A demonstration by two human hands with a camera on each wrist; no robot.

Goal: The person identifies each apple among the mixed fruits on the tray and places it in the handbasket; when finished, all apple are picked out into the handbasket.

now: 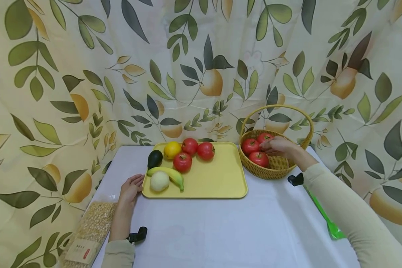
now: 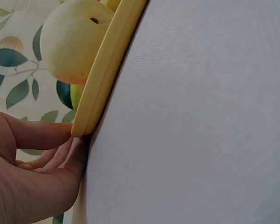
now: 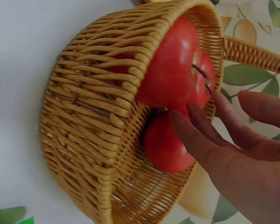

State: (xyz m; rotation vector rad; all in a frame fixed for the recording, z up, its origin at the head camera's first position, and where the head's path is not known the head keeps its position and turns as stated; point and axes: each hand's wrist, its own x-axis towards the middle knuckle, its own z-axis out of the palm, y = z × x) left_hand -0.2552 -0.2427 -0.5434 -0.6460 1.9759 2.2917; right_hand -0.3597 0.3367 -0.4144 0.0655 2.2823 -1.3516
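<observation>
My left hand (image 1: pixel 131 190) holds the left edge of a yellow tray (image 1: pixel 214 182); in the left wrist view its thumb (image 2: pixel 46 135) lies against the rim, fingers beneath. On the tray sit three red apples (image 1: pixel 182 162), a lemon (image 1: pixel 172 150), a dark avocado (image 1: pixel 155 159), a banana (image 1: pixel 169 174) and a pale peach (image 1: pixel 159 181). My right hand (image 1: pixel 278 146) reaches over the wicker basket (image 1: pixel 268 173), fingers loosely spread. Three red apples (image 3: pixel 170 70) lie inside the basket; the right fingertips are close to them, and whether they touch cannot be told.
A clear bag of yellowish grains (image 1: pixel 95 223) lies at the table's left edge. Under the right forearm a green plastic utensil (image 1: pixel 333 229) shows at the right edge. The basket's tall handle (image 1: pixel 278 106) arches over its opening. A patterned cloth (image 1: pixel 201 74) hangs behind the white table.
</observation>
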